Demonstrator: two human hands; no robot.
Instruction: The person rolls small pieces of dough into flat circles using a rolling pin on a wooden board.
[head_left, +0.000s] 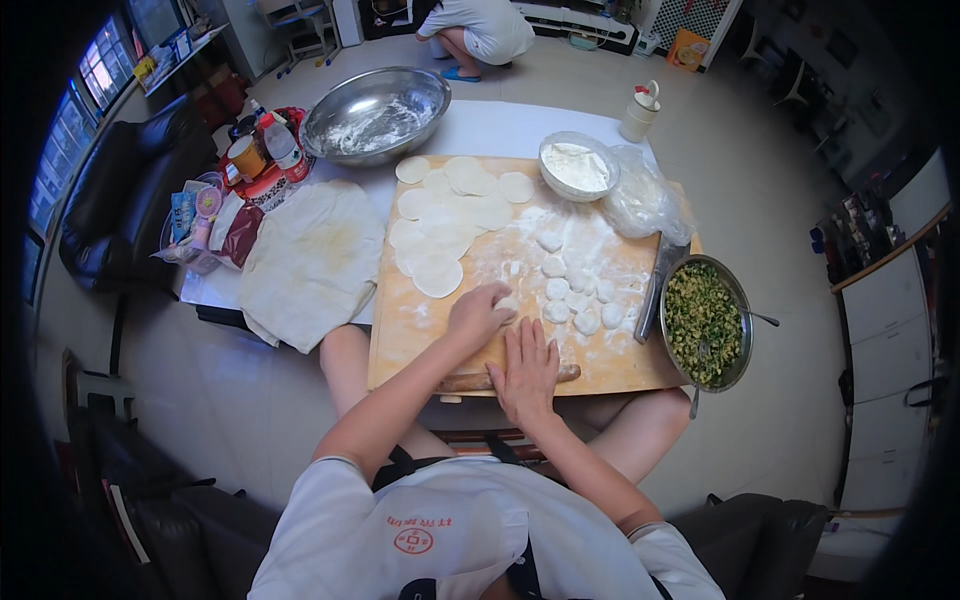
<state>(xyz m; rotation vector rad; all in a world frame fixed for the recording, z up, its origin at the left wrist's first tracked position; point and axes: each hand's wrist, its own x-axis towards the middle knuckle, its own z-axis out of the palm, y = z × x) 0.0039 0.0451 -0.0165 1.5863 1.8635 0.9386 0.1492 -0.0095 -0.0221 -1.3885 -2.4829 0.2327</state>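
My left hand (477, 316) pinches the edge of a small dough round (507, 306) on the floured wooden board (420, 337). Flat across a wooden rolling pin (465, 383), near the board's front edge, lies my right hand (527, 371). Its fingers stretch forward, and their tips come close to the dough round. Several rolled dough wrappers (438, 276) overlap at the board's left and back. To the right of my hands sit several small floured dough pieces (586, 322), some touching one another.
A steel bowl of chopped green filling (703, 322) and a cleaver (654, 289) stand at the right. Farther back are a flour bowl (576, 166), a plastic bag (641, 199) and a large steel basin (375, 116). Cloth (319, 255) covers the left side. Beyond, a person (480, 30) crouches.
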